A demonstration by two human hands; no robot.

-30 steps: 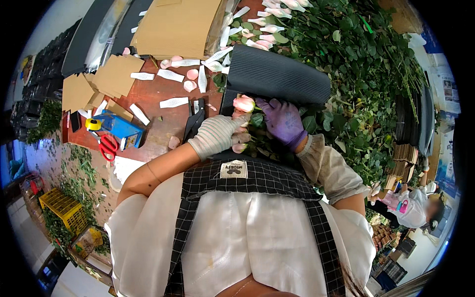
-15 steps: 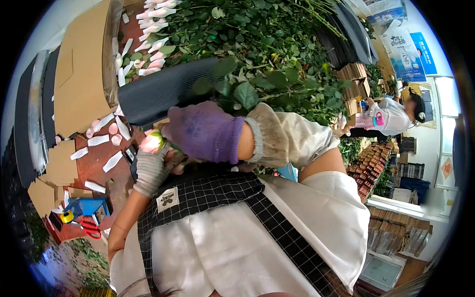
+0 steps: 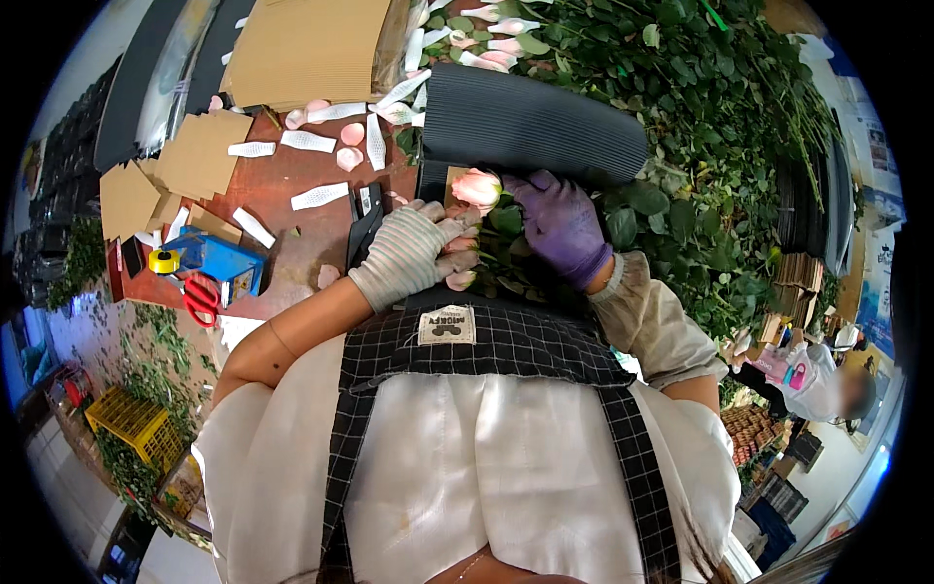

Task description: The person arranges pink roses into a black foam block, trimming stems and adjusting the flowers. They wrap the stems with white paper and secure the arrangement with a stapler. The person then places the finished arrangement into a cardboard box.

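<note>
Left hand [image 3: 413, 251], in a grey-and-white striped knit glove, sits just above the chest, its fingers [image 3: 457, 234] curled shut around the stems below a pale pink rose bloom [image 3: 477, 187]; the bloom stands up between the two hands, right at the lower edge of a dark ribbed corrugated sheet [image 3: 530, 122]; right hand [image 3: 561, 226], in a purple rubber glove, presses in from the other side, fingers bent over the green rose leaves [image 3: 506, 222] just beside the bloom; whether it truly grips the stem I cannot tell, the leaves hide it. Under the hands runs the reddish-brown wooden counter [image 3: 292, 248]; loose pink petals [image 3: 352, 158] and white paper strips [image 3: 319, 196] lie scattered across it; a blue tape dispenser with a yellow roll [image 3: 209, 261] stands well to the left, red-handled scissors [image 3: 201, 298] touching its near side; flat brown cardboard pieces [image 3: 199, 151] lie behind; a great heap of green rose foliage [image 3: 720, 117] fills the right; a checked black apron bib [image 3: 486, 341] covers the person's chest.
</note>
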